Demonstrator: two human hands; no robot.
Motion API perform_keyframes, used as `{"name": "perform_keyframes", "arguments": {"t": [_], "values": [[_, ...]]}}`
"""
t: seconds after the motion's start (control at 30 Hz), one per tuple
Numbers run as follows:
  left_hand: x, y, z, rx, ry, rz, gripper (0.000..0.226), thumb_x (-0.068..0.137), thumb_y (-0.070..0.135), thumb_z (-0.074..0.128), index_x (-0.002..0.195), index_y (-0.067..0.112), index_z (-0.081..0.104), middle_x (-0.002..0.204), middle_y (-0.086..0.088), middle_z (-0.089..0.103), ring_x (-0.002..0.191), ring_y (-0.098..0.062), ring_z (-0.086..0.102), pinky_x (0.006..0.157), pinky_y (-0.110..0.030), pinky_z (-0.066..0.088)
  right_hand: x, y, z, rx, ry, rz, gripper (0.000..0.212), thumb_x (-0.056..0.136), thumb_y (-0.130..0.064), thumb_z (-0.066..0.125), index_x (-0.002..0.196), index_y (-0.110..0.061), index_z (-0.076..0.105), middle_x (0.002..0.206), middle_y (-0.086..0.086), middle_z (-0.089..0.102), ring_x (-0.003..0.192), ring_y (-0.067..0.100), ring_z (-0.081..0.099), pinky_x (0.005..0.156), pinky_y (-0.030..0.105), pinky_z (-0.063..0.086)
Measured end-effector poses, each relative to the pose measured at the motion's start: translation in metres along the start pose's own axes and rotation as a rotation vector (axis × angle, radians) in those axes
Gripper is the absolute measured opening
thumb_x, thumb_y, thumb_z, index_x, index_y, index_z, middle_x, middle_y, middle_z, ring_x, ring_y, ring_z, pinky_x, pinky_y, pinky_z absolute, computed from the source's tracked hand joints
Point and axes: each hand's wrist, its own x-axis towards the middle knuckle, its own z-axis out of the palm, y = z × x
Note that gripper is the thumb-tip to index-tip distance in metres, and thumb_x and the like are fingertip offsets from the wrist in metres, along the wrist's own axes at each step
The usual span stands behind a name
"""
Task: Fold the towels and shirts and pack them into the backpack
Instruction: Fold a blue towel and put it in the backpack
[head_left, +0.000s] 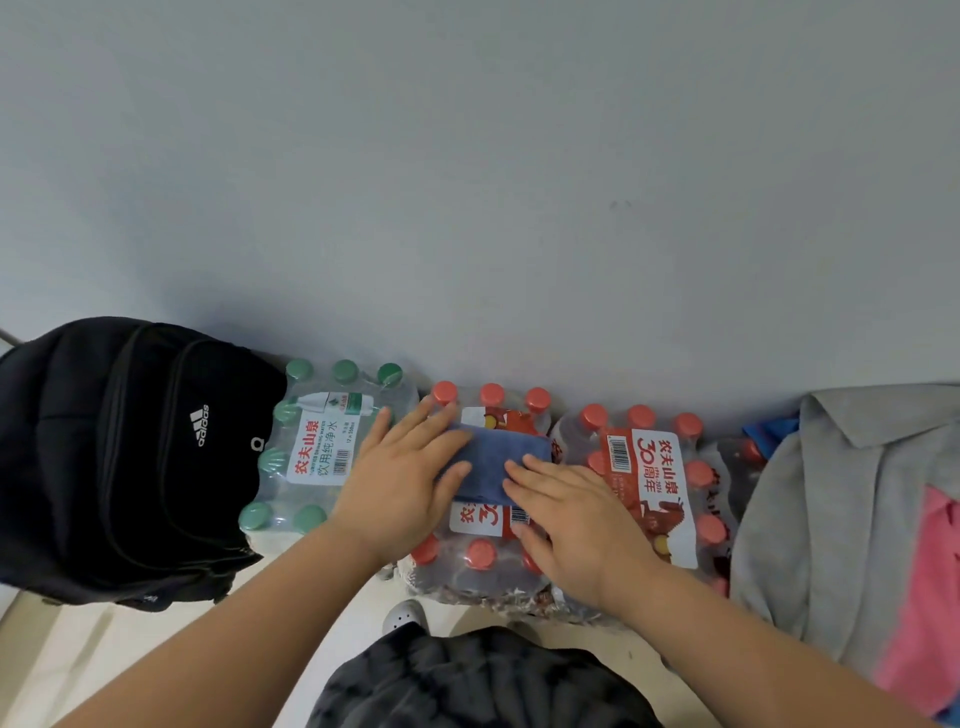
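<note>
Nearest, both forearms reach forward, and the left hand (400, 478) and right hand (566, 525) lie flat with straight fingers on a blue towel (493, 462), pressing it rather than gripping it. The left covers its left end and the right its near right edge. The towel sits as a small folded block on top of a shrink-wrapped pack of red-capped water bottles (483, 566). It looks soft, light and limp, so it would likely spring open if lifted by one corner; pinching the whole stack from both ends should keep the fold. To the right a grey shirt (831, 519) and a pink garment (924, 597) lie unfolded. Past a green-capped pack (317, 452) on the left stands the black backpack (119, 457), against the wall (467, 182); whether it is unzipped cannot be told.
</note>
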Motion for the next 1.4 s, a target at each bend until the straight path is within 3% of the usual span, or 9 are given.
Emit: {"name": "perform_keyframes", "arguments": {"t": [0.1, 0.23, 0.43, 0.67, 0.8, 0.97, 1.03, 1.23, 1.4], "values": [[0.027, 0.009, 0.004, 0.007, -0.126, -0.02, 0.064, 0.097, 0.057, 0.005, 0.157, 0.038, 0.015, 0.166, 0.01, 0.008, 0.154, -0.018, 0.003, 0.123, -0.053, 0.0, 0.004, -0.004, -0.003, 0.037, 0.011, 0.017, 0.048, 0.095, -0.046, 0.043, 0.129, -0.024, 0.068, 0.138, -0.008, 0.062, 0.133, 0.01, 0.053, 0.108, 0.038, 0.045], [0.037, 0.002, 0.028, 0.059, -0.198, -0.049, 0.065, 0.095, 0.059, -0.002, 0.157, 0.041, -0.003, 0.167, 0.01, -0.006, 0.153, -0.019, -0.012, 0.12, -0.055, -0.008, 0.018, -0.004, -0.015, 0.151, 0.085, 0.124, 0.048, 0.097, -0.05, 0.04, 0.128, -0.026, 0.068, 0.136, -0.01, 0.063, 0.13, 0.01, 0.053, 0.109, 0.042, 0.043], [0.033, 0.0, 0.035, 0.032, -0.168, -0.057, 0.066, 0.096, 0.06, -0.001, 0.158, 0.037, -0.003, 0.166, 0.01, -0.011, 0.152, -0.017, -0.019, 0.118, -0.052, -0.015, 0.055, -0.009, -0.008, -0.041, -0.154, 0.301, 0.07, 0.095, -0.06, 0.004, 0.159, -0.034, -0.008, 0.163, -0.015, -0.019, 0.152, 0.02, -0.022, 0.123, 0.049, -0.011], [0.034, -0.007, 0.032, -0.048, -0.207, -0.021, 0.071, 0.092, 0.063, 0.0, 0.158, 0.037, -0.003, 0.167, 0.012, -0.005, 0.152, -0.015, -0.016, 0.122, -0.052, -0.008, 0.051, 0.0, 0.009, 0.012, -0.187, 0.337, 0.067, 0.095, -0.061, 0.005, 0.156, -0.04, -0.016, 0.166, -0.007, -0.022, 0.15, 0.02, -0.029, 0.124, 0.049, -0.009], [0.033, -0.006, 0.015, -0.024, -0.283, 0.029, 0.067, 0.093, 0.064, 0.016, 0.153, 0.048, -0.009, 0.164, 0.008, 0.017, 0.153, -0.021, 0.005, 0.12, -0.055, -0.005, 0.045, 0.003, 0.005, 0.123, -0.15, 0.314, 0.066, 0.101, -0.06, 0.023, 0.159, -0.038, -0.001, 0.168, -0.006, -0.004, 0.153, 0.019, -0.017, 0.125, 0.045, -0.004], [0.035, 0.006, -0.019, 0.108, -0.34, 0.147, 0.07, 0.094, 0.049, 0.051, 0.152, 0.052, 0.011, 0.131, 0.006, 0.047, 0.126, -0.02, 0.04, 0.118, -0.052, 0.021, 0.034, 0.015, -0.013, 0.294, -0.005, 0.229, 0.068, 0.092, -0.049, 0.062, 0.153, -0.031, 0.036, 0.148, -0.006, 0.045, 0.14, 0.016, 0.033, 0.118, 0.037, 0.027], [0.035, 0.012, -0.027, 0.101, -0.387, 0.17, 0.066, 0.093, 0.045, 0.054, 0.15, 0.048, 0.022, 0.123, 0.003, 0.049, 0.113, -0.021, 0.047, 0.103, -0.04, 0.037, 0.034, 0.02, -0.02, 0.375, -0.024, 0.186, 0.067, 0.089, -0.038, 0.069, 0.149, -0.034, 0.041, 0.141, -0.008, 0.05, 0.132, 0.014, 0.041, 0.112, 0.032, 0.033], [0.02, 0.033, -0.053, -0.268, -0.45, -0.047, 0.057, 0.092, 0.024, 0.061, 0.14, 0.043, 0.036, 0.12, 0.009, 0.056, 0.1, -0.015, 0.055, 0.084, -0.028, 0.042, 0.043, 0.022, -0.029, 0.733, 0.024, 0.198, 0.062, 0.084, -0.023, 0.075, 0.138, -0.042, 0.051, 0.134, -0.014, 0.055, 0.123, 0.005, 0.052, 0.107, 0.035, 0.045], [-0.012, 0.023, -0.079, -0.563, -0.402, -0.19, 0.052, 0.096, 0.023, 0.059, 0.129, 0.059, 0.041, 0.126, 0.017, 0.058, 0.109, -0.008, 0.06, 0.094, -0.033, 0.051, 0.059, -0.003, -0.047, 0.959, 0.067, 0.212, 0.061, 0.083, -0.02, 0.08, 0.131, -0.048, 0.054, 0.127, -0.015, 0.059, 0.116, 0.004, 0.06, 0.1, 0.037, 0.054]]}}
